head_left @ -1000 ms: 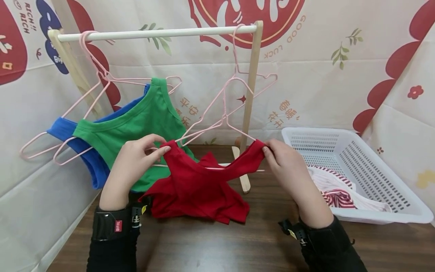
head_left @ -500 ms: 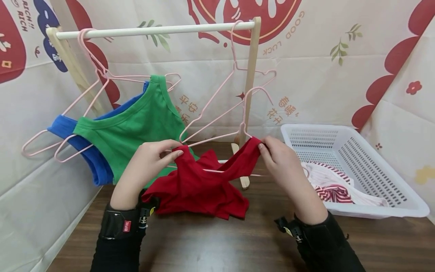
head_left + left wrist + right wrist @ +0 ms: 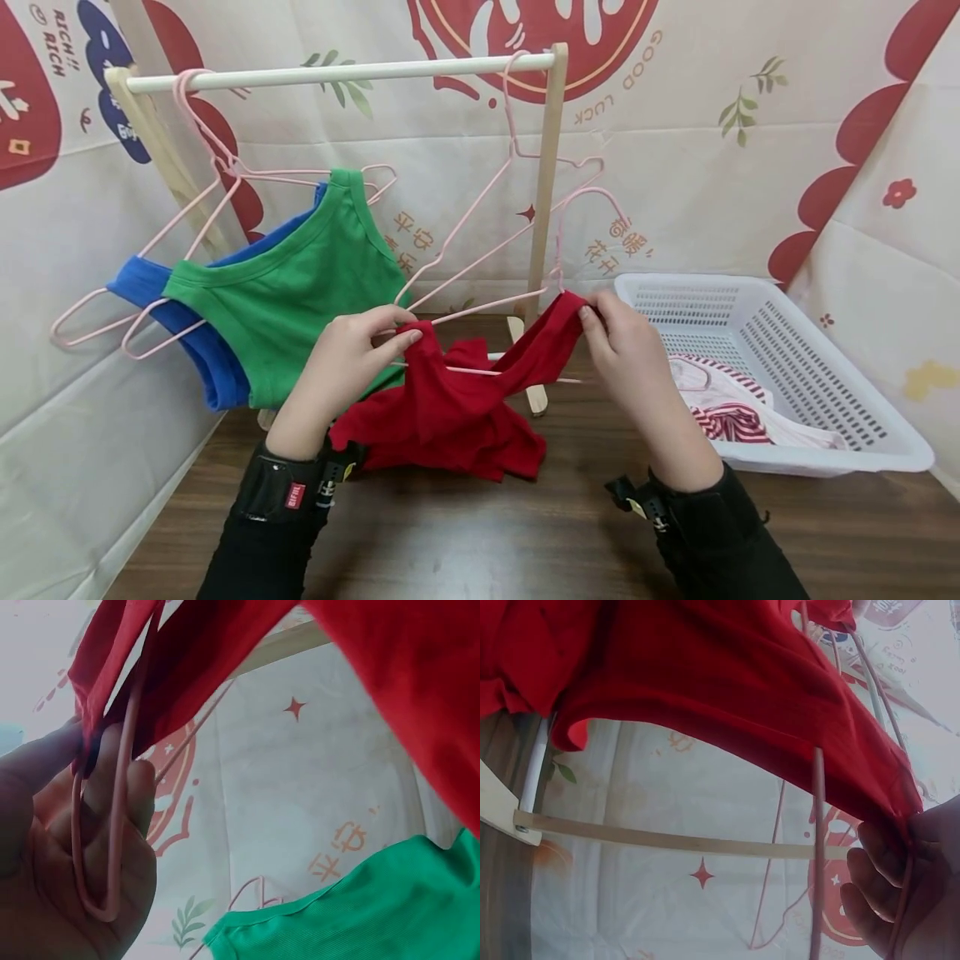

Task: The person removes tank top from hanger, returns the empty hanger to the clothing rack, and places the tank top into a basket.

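A red sleeveless top (image 3: 465, 400) hangs bunched above the table on a thin pink hanger (image 3: 558, 250), whose hook points up and to the right. My left hand (image 3: 341, 362) pinches one shoulder strap between thumb and fingers. In the left wrist view, the hanger's looped end (image 3: 112, 900) lies against that hand's palm. The other strap is pinched by my right hand (image 3: 626, 367). Seen from the right wrist, a hanger wire runs along the curled fingers (image 3: 874, 889). The top's lower part droops in folds between the hands.
A wooden rack with a white rod (image 3: 337, 73) stands behind. A green top (image 3: 300, 292) and a blue top (image 3: 217, 367) hang at its left, a bare pink hanger (image 3: 472, 208) at its right. The white basket (image 3: 825, 367) at right contains striped white clothing (image 3: 727, 400).
My left hand has moved right, closer to my right hand, with its strap. The held hanger's hook has tipped to the right. The hanging green and blue tops have stayed put.
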Tool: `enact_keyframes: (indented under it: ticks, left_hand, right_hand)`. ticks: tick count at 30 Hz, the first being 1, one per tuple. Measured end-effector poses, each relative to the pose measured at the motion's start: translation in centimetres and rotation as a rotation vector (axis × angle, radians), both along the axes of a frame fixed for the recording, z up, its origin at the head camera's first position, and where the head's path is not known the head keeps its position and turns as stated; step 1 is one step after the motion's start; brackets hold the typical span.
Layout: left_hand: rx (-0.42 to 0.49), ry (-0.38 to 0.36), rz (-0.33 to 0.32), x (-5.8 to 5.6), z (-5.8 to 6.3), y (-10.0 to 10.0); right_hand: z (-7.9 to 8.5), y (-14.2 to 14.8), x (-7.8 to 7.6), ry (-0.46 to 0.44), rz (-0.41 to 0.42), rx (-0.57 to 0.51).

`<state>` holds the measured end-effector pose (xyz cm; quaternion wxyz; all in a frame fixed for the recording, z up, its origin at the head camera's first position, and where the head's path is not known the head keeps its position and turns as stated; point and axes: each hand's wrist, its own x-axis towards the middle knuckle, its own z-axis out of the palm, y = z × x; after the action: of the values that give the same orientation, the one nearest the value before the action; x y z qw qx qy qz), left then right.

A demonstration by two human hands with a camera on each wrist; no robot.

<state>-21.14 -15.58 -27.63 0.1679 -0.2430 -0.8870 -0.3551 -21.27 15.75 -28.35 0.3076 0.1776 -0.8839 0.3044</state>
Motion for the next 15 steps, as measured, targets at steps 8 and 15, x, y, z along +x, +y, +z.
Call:
enact_keyframes:
  ticks: [8, 15]
  left_hand:
    - [0.024, -0.052, 0.027, -0.2, -0.1, -0.4]
    - [-0.095, 0.015, 0.111, -0.4, -0.3, -1.4]
  right_hand:
    - [0.4, 0.9, 0.4, -0.029, 0.050, -0.044]
    - [0.3, 1.7, 0.6, -0.030, 0.019, -0.052]
